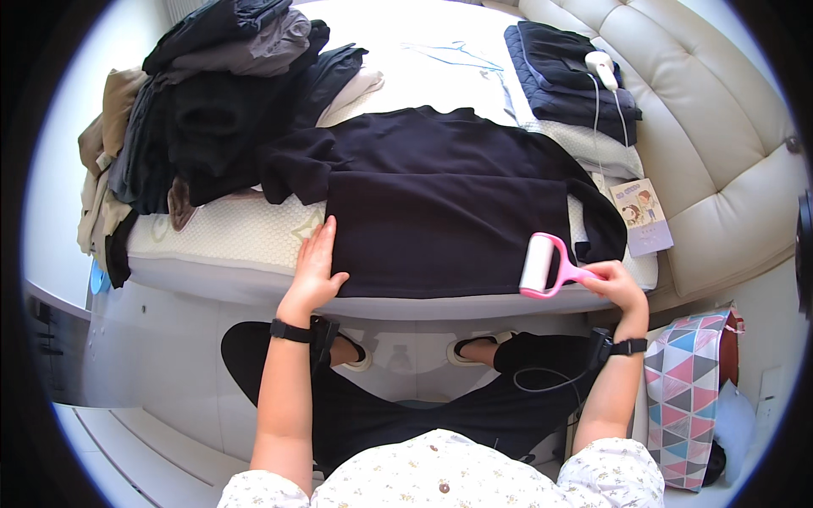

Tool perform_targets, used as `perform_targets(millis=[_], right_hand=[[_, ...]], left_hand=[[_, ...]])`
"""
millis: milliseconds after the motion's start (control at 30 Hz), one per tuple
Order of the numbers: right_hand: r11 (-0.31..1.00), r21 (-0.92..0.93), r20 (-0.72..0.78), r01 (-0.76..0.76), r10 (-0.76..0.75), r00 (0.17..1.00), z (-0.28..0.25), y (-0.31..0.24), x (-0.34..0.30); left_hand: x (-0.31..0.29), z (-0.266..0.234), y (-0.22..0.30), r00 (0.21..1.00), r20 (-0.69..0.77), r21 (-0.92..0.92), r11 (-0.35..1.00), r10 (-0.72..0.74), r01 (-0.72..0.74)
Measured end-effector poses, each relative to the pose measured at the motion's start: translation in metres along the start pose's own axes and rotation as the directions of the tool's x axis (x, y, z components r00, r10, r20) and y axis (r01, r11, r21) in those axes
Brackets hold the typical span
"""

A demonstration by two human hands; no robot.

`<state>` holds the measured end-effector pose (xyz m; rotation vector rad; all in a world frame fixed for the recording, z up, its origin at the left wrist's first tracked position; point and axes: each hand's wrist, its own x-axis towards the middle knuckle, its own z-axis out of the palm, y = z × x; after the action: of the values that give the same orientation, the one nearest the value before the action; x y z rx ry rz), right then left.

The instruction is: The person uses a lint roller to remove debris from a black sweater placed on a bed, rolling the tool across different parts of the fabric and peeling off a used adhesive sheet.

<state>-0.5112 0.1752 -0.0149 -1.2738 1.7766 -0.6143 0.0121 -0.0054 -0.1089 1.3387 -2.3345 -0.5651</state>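
A black long-sleeved garment (440,229) lies spread on the bed in front of me, its lower edge along the mattress side. My left hand (315,269) rests flat at the garment's lower left edge, fingers stretched out and thumb apart. In my right hand (616,286) is the pink handle of a lint roller (537,266), gripped between the fingers. The roller's white cylinder is over the garment's lower right corner; whether it touches the cloth I cannot tell.
A tall pile of dark clothes (212,110) stands at the bed's left. Folded dark clothes (559,72) lie at the far right under a white corded device (600,68). A booklet (641,216) sits by the padded headboard (720,110). On the floor right is a triangle-patterned bag (684,394).
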Motion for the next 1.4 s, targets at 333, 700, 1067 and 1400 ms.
perform_targets(millis=[333,700,1067,1400], right_hand=[[0.964,0.037,-0.245,0.262,-0.246,0.938,0.014,-0.018,-0.029],[0.866,-0.451,-0.152,0.215,-0.312,0.938,0.104,-0.081,0.057],[0.851,-0.518,-0.326,-0.086,-0.103,0.940,-0.026,0.022,0.035],[0.882,-0.434,-0.472,-0.186,-0.046,0.881,-0.058,0.038,-0.011]], left_hand=[[0.000,0.003,0.090,0.977,-0.043,0.011,0.978,0.207,-0.207],[0.003,0.051,0.108,0.971,0.018,-0.021,0.972,0.236,-0.236],[0.002,0.045,0.115,0.971,0.066,0.012,0.973,0.229,-0.230],[0.000,0.009,0.104,0.917,-0.254,-0.058,0.941,0.309,-0.333]])
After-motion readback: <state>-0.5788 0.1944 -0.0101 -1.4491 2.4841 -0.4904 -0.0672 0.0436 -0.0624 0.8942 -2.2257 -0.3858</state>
